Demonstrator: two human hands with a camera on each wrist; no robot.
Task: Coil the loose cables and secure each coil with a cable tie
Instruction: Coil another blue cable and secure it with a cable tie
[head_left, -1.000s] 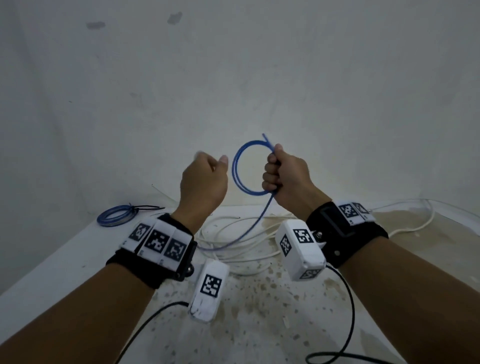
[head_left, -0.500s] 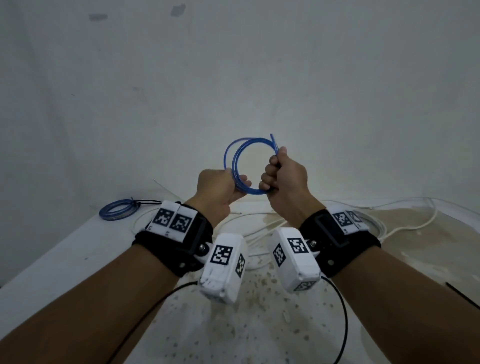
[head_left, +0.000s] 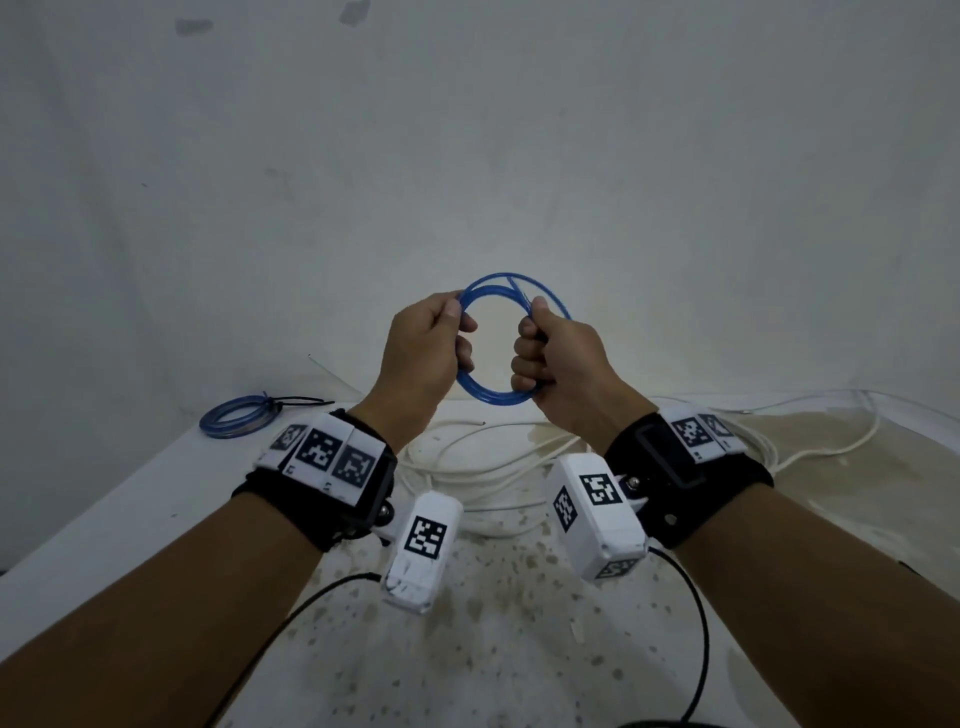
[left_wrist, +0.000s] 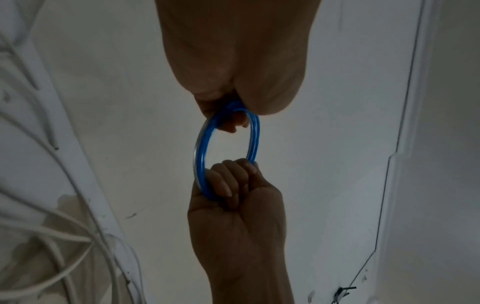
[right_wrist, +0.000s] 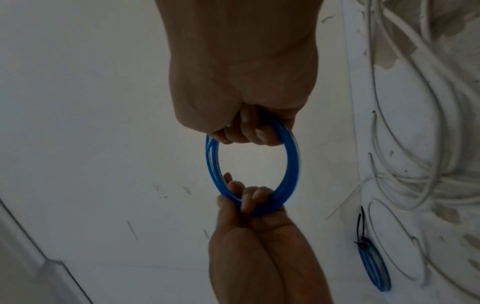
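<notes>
Blue coil (head_left: 493, 397) now between both fingers (head_left: 524, 358)

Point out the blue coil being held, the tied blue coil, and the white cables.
held blue coil (head_left: 491, 399), head view, bottom arc.
tied blue coil (head_left: 234, 420), head view, ring.
white cables (head_left: 483, 470), head view, strands.

1. You have two blue coils: one held (head_left: 491, 397) up in front of you, one tied (head_left: 234, 417) lying on the table.
2. You have one black tie (head_left: 298, 400), on the lying coil.
3. You have one tangle of white cables (head_left: 483, 467); the strands cannot be counted.
4. You have two hands up: left (head_left: 421, 358), right (head_left: 558, 364).
</notes>
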